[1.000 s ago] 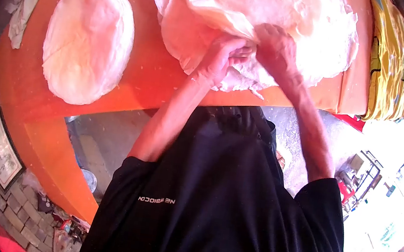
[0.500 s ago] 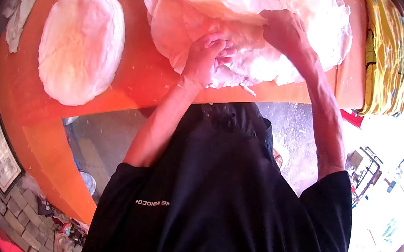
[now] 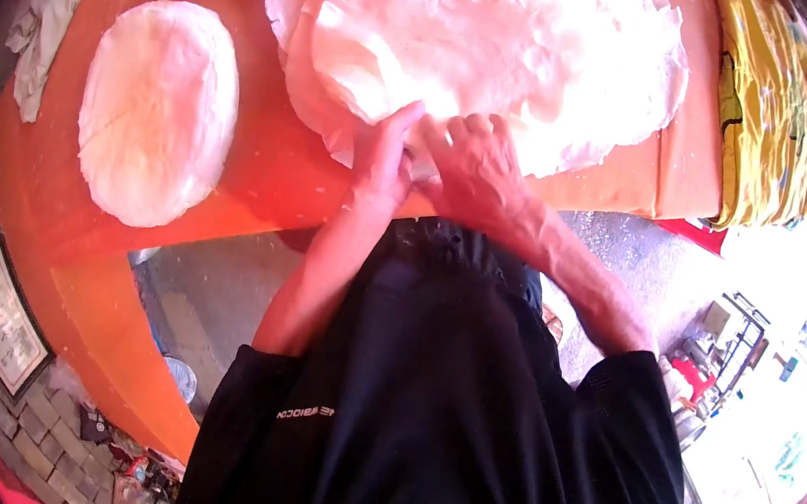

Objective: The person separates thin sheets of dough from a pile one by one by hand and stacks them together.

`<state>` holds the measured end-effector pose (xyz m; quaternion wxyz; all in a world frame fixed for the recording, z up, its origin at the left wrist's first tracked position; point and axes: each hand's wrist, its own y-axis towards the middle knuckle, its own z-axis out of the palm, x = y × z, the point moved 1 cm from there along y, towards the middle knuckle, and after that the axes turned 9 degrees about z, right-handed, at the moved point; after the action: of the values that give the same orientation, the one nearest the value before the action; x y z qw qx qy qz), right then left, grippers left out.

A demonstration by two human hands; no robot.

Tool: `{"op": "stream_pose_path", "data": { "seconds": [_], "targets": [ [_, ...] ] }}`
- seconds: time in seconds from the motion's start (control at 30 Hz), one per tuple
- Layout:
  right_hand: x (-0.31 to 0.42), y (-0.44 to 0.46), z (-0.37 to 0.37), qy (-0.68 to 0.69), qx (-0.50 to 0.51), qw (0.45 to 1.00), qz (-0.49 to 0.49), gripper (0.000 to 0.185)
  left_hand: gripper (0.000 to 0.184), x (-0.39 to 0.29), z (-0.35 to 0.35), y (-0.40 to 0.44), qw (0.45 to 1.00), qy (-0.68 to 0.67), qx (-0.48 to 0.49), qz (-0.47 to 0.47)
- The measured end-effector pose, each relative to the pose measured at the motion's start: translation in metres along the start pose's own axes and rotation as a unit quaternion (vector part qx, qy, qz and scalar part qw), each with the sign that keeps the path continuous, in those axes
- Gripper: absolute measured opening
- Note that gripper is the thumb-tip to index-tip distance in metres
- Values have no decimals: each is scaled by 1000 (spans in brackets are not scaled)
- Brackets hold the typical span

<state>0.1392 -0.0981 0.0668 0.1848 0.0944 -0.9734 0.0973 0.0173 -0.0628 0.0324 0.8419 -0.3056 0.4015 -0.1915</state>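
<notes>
Lying on the orange table [image 3: 259, 199], the large white layered sheet [image 3: 508, 53] had ragged edges and an uneven surface, its near edge close to the person's body. At that edge, the left hand [image 3: 383, 157] was partly closed, its thumb raised toward the sheet; whether it gripped any of the material could not be told. Just beside it, the right hand [image 3: 480, 166] was half closed, its knuckles up and fingers bent at the edge; what they pinched, if anything, was hidden. To the left, well apart from both hands, a smaller oval white pad [image 3: 159, 111] lay flat on the table. Yellow cloth [image 3: 768, 115] lay in folds at the table's right end, and pale cloth [image 3: 61, 19] hung along the left. Below was the person's black shirt [image 3: 446, 398].
</notes>
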Motion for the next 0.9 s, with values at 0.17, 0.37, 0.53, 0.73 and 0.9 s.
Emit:
{"op": "stream_pose_path", "data": {
  "seconds": [0.17, 0.37, 0.53, 0.73, 0.9],
  "targets": [
    [-40, -27, -16, -14, -91, 995, -40, 73, 36, 1, -10, -1, 987, 29, 68, 141],
    [-76, -27, -15, -36, -173, 984, -16, 57, 44, -6, -22, 9, 993, -52, 66, 84],
    [-70, -5, -30, 17, -205, 973, -106, 18, 43, -33, -19, 8, 993, -33, 78, 79],
    [-3, 47, -155, 80, -199, 953, -214, 8, 85, -83, -14, -9, 923, -224, 251, 186],
    [-12, 63, -227, 381, -119, 900, -176, 12, 67, -107, -59, 9, 935, -44, 129, 327]
  ]
}}
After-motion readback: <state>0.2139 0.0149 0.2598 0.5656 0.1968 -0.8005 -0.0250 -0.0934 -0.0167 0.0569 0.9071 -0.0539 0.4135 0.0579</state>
